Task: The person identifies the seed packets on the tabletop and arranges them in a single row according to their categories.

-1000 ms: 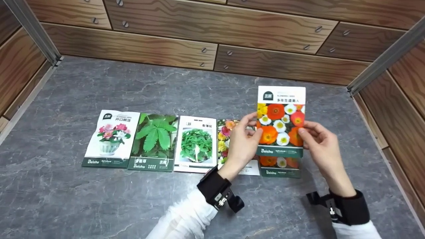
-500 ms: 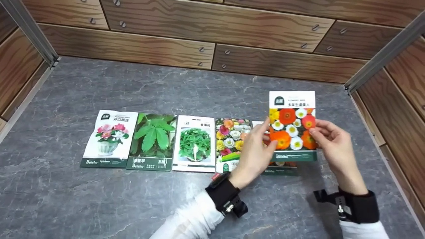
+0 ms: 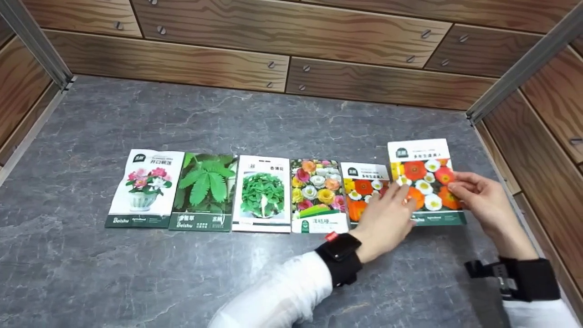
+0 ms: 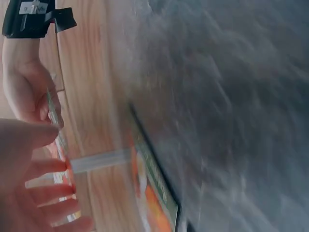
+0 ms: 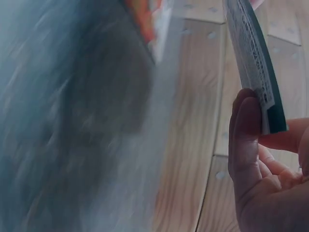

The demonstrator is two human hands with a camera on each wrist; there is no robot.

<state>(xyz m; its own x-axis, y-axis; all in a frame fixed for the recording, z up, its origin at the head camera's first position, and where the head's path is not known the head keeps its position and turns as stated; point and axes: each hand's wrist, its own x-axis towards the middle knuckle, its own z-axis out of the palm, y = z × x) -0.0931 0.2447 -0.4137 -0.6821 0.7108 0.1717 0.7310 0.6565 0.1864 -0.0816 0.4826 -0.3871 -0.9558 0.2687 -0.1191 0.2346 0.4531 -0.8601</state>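
Observation:
A flower seed packet with orange, white and yellow blooms is held tilted above the table at the right end of a row. My right hand pinches its right edge between thumb and fingers; the right wrist view shows the back of this packet. Across its lower left side lie the extended fingers of my left hand, seen close to the packet in the left wrist view. A matching flower seed packet lies flat on the table, partly covered by my left hand.
Flat to the left lie a mixed-bloom packet, a white packet with a green plant, a green leaf packet and a potted-flower packet. Wood-patterned walls enclose the grey marbled table.
Both hands have moved right and toward the table with the raised packet. It has come from above its matching packet to that one's right. My left fingers have straightened across its front.

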